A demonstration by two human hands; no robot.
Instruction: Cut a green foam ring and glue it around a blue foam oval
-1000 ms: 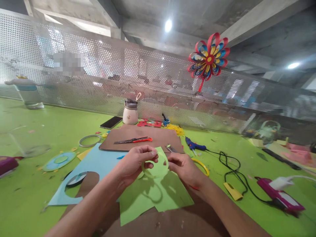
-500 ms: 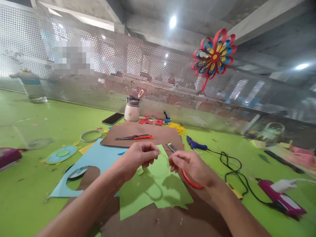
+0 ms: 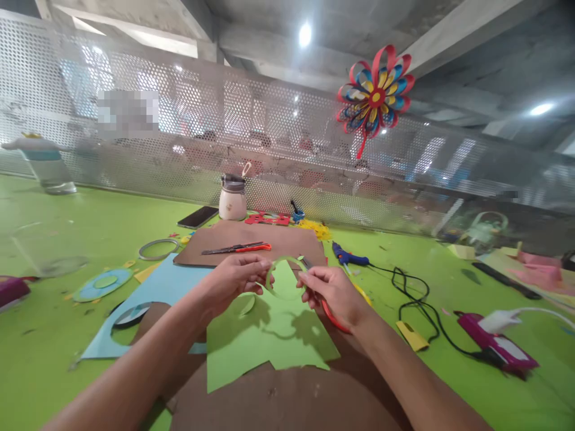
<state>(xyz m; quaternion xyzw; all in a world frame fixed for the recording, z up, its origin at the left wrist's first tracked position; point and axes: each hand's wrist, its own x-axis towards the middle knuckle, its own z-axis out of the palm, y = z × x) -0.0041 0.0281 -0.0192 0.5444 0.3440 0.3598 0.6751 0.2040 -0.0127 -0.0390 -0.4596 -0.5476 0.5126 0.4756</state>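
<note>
A thin light-green paper ring (image 3: 270, 276) is raised between my two hands, above a light-green paper sheet (image 3: 242, 353) with jagged edges. My left hand (image 3: 240, 278) pinches the ring's left side with thumb and fingers. On the opposite side, my right hand (image 3: 330, 293) grips its edge between thumb and fingertips. A curled piece of green paper (image 3: 246, 304) lies on the sheet below my left hand. Red-handled scissors (image 3: 333, 318) lie partly hidden beneath my right hand.
Brown cardboard (image 3: 269, 395) lies under the sheets. Blue paper (image 3: 173, 281) with a round hole is at left. Behind lie a black-and-orange tool (image 3: 238, 248), a phone (image 3: 197, 216) and a jar (image 3: 232, 203). A blue glue gun (image 3: 348, 255) and its cable (image 3: 415, 299) are at right.
The green ring now shows clearly between both hands, lifted and tilted up. My hands and the whole view have shifted slightly, with the table's things appearing further left.
</note>
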